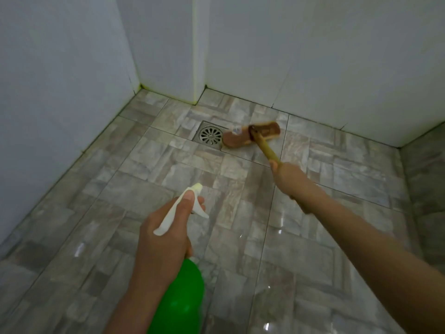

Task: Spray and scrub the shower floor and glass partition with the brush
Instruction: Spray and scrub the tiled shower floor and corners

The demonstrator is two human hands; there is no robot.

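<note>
- Head view: our left hand (pixel 163 237) is curled round the neck of a green spray bottle (pixel 183 297), with one finger lying along its white trigger head (pixel 195 208); the nozzle points away from the hand.
- Our right hand (pixel 286 174) is clamped on the yellow handle (pixel 267 149) of the scrubbing brush (pixel 252 137), whose brown head sits on the tiled shower floor (pixel 144 189) just beyond the hand.
- The drain grate (pixel 210 135) is just beside the brush head, well ahead of the left hand.
- Wet glints show on the tiles either side of the left hand.
</note>
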